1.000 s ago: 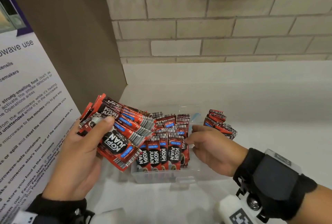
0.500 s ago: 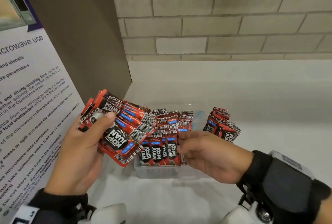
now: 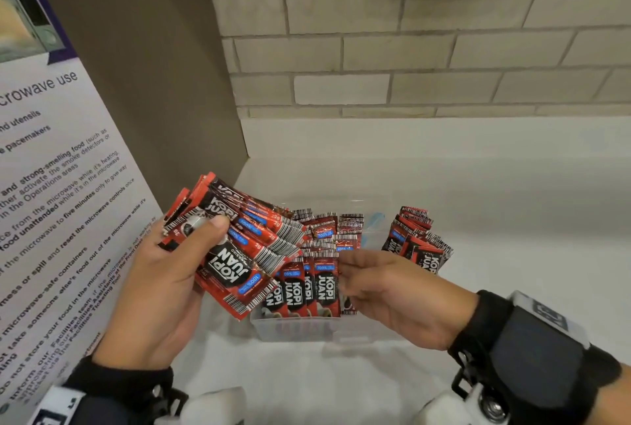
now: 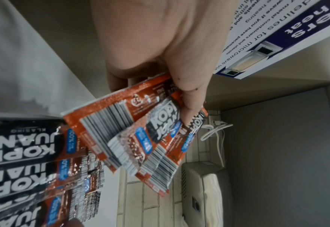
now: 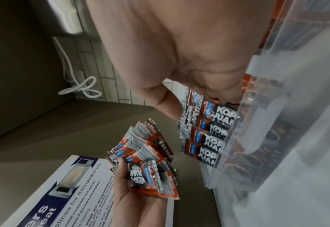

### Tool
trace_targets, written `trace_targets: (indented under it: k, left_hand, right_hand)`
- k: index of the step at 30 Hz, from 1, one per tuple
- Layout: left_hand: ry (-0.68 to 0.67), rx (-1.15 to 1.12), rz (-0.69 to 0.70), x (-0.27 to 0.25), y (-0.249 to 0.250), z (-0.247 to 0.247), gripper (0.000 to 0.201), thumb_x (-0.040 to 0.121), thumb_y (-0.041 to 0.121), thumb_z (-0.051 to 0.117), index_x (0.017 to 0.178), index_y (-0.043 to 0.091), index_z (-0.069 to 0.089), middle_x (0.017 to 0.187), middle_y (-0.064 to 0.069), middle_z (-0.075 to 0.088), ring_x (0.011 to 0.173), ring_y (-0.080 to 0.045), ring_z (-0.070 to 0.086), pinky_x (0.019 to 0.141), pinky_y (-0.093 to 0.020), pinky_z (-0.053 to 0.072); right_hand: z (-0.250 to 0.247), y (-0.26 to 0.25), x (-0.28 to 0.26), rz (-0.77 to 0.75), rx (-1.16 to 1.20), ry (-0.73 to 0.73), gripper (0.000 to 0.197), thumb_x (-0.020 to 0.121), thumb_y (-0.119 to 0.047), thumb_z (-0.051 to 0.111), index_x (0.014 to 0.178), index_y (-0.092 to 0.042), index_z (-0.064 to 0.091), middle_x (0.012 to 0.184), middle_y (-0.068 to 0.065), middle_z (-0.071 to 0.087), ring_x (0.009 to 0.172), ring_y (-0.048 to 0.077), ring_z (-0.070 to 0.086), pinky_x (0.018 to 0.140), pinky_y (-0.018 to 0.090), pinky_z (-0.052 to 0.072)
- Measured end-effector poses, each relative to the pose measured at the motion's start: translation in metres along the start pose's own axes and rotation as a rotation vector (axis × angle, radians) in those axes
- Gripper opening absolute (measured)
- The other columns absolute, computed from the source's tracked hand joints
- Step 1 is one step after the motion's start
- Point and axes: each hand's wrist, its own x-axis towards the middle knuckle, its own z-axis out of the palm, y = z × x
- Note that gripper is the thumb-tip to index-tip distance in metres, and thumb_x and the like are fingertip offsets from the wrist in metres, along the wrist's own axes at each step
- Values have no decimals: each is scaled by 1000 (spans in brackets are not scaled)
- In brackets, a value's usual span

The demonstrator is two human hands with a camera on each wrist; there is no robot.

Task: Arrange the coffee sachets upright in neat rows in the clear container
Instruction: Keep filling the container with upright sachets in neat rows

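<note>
A microwave notice [image 3: 51,220] stands at far left. The left hand [image 3: 164,284] grips a fanned bundle of sachets [image 3: 239,240] — thumb on top. On the white tabletop [image 3: 512,220], the clear container [image 3: 307,330] holds upright sachet rows [image 3: 307,284]; the right hand [image 3: 399,291] pinches the front row's end sachet. More sachets [image 3: 418,243] lean at the right.

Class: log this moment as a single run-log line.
left hand: holds sachet bundle | right hand: fingers on front-row sachets | container: partly filled

Red-black coffee sachets [image 3: 317,284] stand upright in clear container [image 3: 327,330].
</note>
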Motion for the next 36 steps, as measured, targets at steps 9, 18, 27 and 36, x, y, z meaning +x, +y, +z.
trace_targets:
  k: [9,18,27,36]
  left_hand:
    - [-59,35,-33,1,-2,9,69,58,34,82,119,11,61,105,-13,72,90,-25,71,67,-30,58]
    - [-150,41,-87,3,-1,48,43,70,15,69,112,9,63,97,-15,73,85,-29,71,67,-34,58]
    - [-54,-62,-50,1,-14,71,47,70,19,71,114,14,57,89,-9,73,76,-20,71,62,-30,56]
    - [-250,-40,-135,-7,-13,53,91,44,51,90,123,19,56,112,-11,69,99,-26,68,75,-32,55]
  right_hand:
    - [-20,-13,-9,-109,-288,106,39,89,10,45,105,-20,64,100,-14,72,106,15,65,76,20,48]
    - [11,-34,-12,-429,-407,-127,79,70,-30,82,133,-33,35,127,-11,58,113,2,58,96,28,48]
    - [38,-10,10,-519,-380,49,60,72,-8,76,118,-25,40,108,0,65,97,12,66,90,39,53]
    - [28,-23,7,-402,-92,-243,46,79,5,62,119,-17,54,104,15,65,91,18,62,80,31,53]
